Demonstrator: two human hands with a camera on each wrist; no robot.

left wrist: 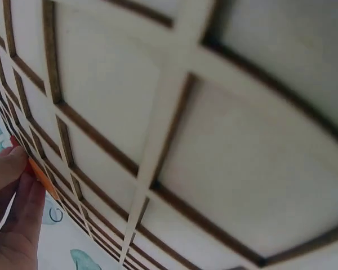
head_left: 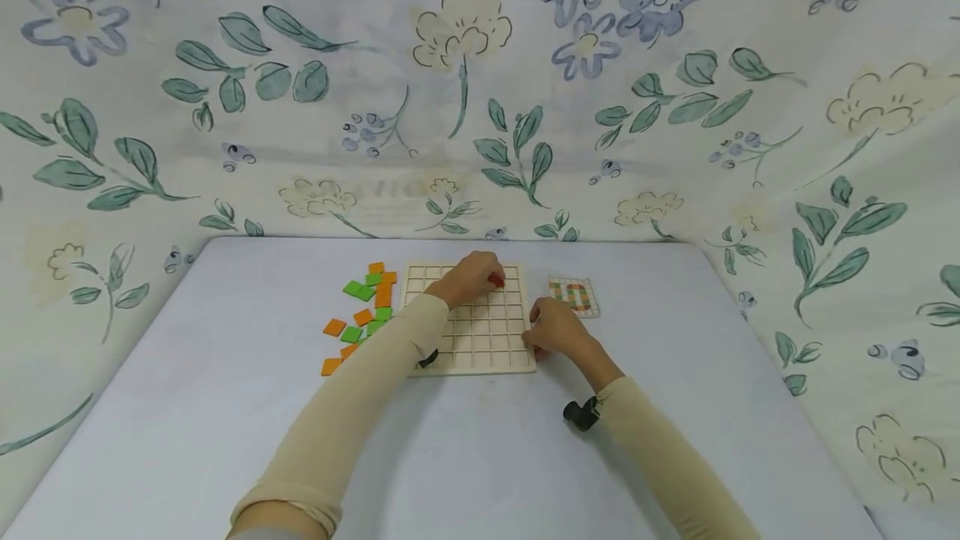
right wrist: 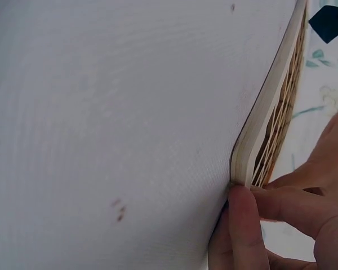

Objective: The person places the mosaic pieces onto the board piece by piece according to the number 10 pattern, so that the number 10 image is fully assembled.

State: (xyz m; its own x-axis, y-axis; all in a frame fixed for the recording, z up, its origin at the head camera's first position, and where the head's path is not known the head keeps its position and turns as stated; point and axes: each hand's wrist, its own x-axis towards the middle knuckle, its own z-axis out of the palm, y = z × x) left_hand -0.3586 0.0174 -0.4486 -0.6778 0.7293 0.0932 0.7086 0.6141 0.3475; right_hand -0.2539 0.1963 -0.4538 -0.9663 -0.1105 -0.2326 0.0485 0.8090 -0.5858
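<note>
A pale wooden grid board [head_left: 480, 344] lies on the table. My left hand [head_left: 468, 275] reaches over its far part and pinches a small red tile [head_left: 497, 280] between thumb and fingers. In the left wrist view, an orange tile [left wrist: 43, 181] shows beside the red tile [left wrist: 28, 167], by the fingertips; whether it lies in the board or is held I cannot tell. My right hand [head_left: 561, 328] grips the board's right edge near its front corner, fingers curled against it. The right wrist view shows those fingertips [right wrist: 245, 216] at the board's corner [right wrist: 242, 169].
Several loose orange and green tiles [head_left: 382, 294] lie scattered left of the board, partly behind my left sleeve [head_left: 375, 398]. To the right sits a small pattern card [head_left: 576, 297] with coloured squares. Flowered cloth [head_left: 465, 107] hangs behind the white table [head_left: 480, 457].
</note>
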